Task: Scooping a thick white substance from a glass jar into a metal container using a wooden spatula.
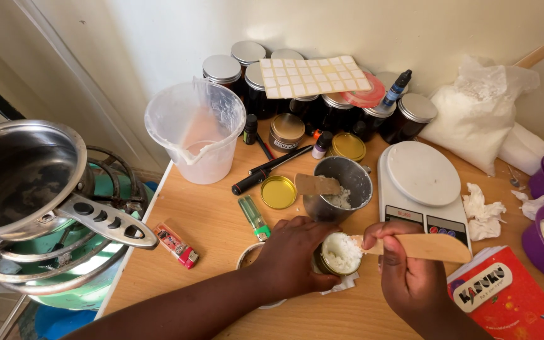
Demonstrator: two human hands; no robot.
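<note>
Tin (340,253) w/ white flakes | wood table (221,220) | pale wall corner (158,31)

Bare wooden tabletop (209,226) lies open left of the left hand (294,255), past only a green lighter (254,217) and 1 small red packet (176,244), while the metal cup (338,187), white scale (423,189) (just beside it) and dark jars (322,104) block the back.

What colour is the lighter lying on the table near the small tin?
Translucent green, with a red and silver top; the lighter shows in the head view, just left of the left hand.
</note>
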